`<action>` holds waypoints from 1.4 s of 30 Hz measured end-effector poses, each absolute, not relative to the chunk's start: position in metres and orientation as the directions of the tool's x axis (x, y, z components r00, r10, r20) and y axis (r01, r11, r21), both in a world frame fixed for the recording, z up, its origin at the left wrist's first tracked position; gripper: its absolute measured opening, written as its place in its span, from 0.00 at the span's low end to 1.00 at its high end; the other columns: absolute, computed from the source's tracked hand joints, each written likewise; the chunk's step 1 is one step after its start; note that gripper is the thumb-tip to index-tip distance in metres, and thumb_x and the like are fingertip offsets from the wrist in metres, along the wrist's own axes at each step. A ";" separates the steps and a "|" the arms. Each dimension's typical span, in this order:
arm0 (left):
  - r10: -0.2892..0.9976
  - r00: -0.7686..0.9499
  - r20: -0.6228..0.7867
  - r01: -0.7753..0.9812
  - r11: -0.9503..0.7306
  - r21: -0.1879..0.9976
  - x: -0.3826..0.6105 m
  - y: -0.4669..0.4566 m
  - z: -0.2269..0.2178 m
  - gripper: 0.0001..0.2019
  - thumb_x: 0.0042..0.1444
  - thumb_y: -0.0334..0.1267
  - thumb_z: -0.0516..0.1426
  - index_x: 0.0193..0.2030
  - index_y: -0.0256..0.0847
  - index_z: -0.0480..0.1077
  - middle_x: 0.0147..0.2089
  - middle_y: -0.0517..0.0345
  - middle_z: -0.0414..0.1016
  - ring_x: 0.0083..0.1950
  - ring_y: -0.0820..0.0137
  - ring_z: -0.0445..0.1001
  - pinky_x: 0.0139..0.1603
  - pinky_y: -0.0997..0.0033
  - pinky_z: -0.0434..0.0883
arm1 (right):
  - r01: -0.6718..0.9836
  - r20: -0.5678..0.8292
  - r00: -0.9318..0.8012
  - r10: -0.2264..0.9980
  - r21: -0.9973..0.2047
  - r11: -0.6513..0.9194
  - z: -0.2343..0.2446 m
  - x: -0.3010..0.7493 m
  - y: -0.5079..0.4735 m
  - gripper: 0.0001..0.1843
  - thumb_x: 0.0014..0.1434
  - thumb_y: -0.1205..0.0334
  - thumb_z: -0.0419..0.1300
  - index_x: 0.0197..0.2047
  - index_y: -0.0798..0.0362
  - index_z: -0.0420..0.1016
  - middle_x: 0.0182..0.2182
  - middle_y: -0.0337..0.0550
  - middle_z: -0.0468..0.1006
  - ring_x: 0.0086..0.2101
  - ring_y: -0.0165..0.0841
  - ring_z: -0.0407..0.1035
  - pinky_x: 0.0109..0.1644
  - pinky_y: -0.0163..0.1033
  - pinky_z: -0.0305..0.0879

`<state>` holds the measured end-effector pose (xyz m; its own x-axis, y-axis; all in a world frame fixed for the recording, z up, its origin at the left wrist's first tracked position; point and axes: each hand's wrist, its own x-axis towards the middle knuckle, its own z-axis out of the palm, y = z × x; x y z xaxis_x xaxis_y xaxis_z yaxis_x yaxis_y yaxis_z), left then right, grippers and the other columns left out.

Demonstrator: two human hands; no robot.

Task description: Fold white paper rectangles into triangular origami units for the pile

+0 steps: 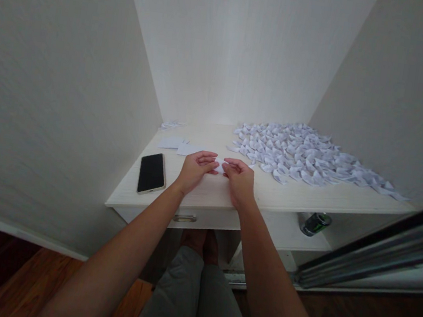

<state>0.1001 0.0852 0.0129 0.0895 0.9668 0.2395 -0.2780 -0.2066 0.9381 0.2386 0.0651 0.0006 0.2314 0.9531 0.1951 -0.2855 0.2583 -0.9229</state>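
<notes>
Above the front part of a white desktop (208, 194), the left hand (196, 169) and the right hand (241, 181) are pinching a small white paper piece (219, 166) between fingers and thumbs. Folded papers (302, 153) are lying heaped to the right; flat sheets (171, 143) and a phone (152, 172) are resting leftward; a dark can (315, 224) is occupying the shelf (278, 228) below.

One phone (152, 173), one can (315, 224), one drawer handle (184, 219); folded papers (299, 152) beyond counting.

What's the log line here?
left hand: holding paper piece | right hand: holding same piece | phone: at left | white paper heap: at right
</notes>
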 end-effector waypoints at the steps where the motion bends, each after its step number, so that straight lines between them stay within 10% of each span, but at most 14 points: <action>1: 0.965 0.094 0.244 -0.274 -0.211 0.938 0.100 0.086 0.012 0.22 0.37 0.38 0.75 0.40 0.34 0.78 0.34 0.57 0.78 0.34 0.71 0.77 0.35 0.67 0.80 | -0.275 0.196 0.236 0.952 -0.926 0.259 0.000 0.239 0.066 0.13 0.46 0.59 0.69 0.37 0.52 0.82 0.29 0.39 0.80 0.30 0.32 0.70 0.37 0.39 0.67; 25: 0.960 0.236 0.152 -0.294 -0.079 0.953 0.096 0.083 0.009 0.13 0.43 0.29 0.68 0.38 0.34 0.74 0.37 0.55 0.77 0.34 0.70 0.79 0.36 0.67 0.80 | -0.193 0.160 -0.016 0.987 -0.969 0.154 -0.001 0.255 0.077 0.11 0.43 0.63 0.67 0.34 0.52 0.79 0.27 0.35 0.76 0.27 0.28 0.69 0.36 0.37 0.67; 42: 0.969 0.177 0.170 -0.185 -0.137 0.973 0.097 0.081 0.015 0.16 0.45 0.41 0.70 0.40 0.34 0.82 0.33 0.50 0.81 0.31 0.66 0.79 0.24 0.69 0.79 | -0.297 0.128 -0.072 0.989 -0.949 0.101 0.004 0.263 0.078 0.11 0.42 0.61 0.70 0.33 0.53 0.82 0.25 0.36 0.79 0.25 0.28 0.72 0.37 0.40 0.74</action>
<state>0.0973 0.0809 0.0147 0.1774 0.9694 0.1698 -0.1850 -0.1366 0.9732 0.2628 0.0783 0.0042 -0.0720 0.9892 0.1279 -0.2973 0.1012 -0.9494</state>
